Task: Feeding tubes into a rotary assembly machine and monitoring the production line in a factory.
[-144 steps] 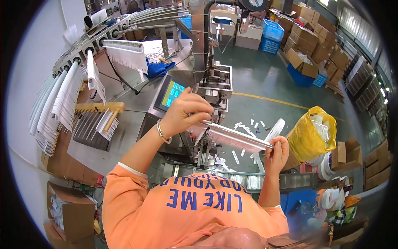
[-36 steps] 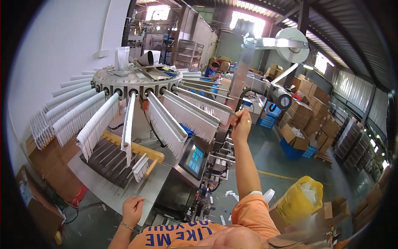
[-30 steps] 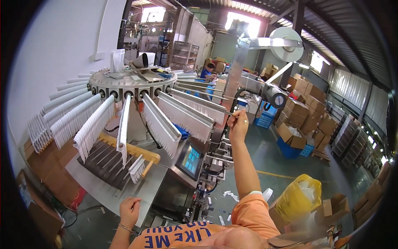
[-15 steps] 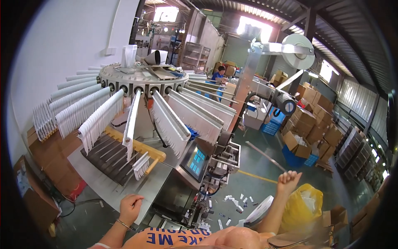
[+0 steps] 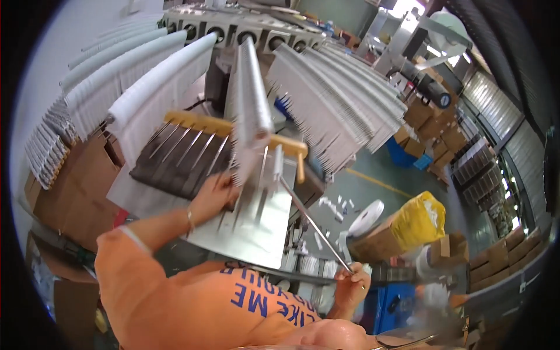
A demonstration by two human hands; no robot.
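My right hand (image 5: 352,283) is closed around the near end of a thin metal rod (image 5: 315,221), which slants up and left. The rod's far tip lies beside a small bundle of white strips (image 5: 278,163) on a wooden rack (image 5: 198,122) with metal rods. My left hand (image 5: 217,193), fingers bent, is at the lower edge of the white strips (image 5: 251,111) hanging from the machine's middle arm. The strips and blur partly hide its fingertips, so what they hold cannot be made out.
More arms with hanging white strips (image 5: 326,99) fan out from the round machine head (image 5: 262,29). Under the rack lies a dark ribbed pad (image 5: 175,169) on a metal table (image 5: 256,233). A yellow bag (image 5: 417,219) and cardboard boxes (image 5: 429,122) stand at the right.
My view has moved closer to the machine. My left hand has reached forward to the hanging strips. My right hand has swung down and inward, bringing the rod's tip to the rack.
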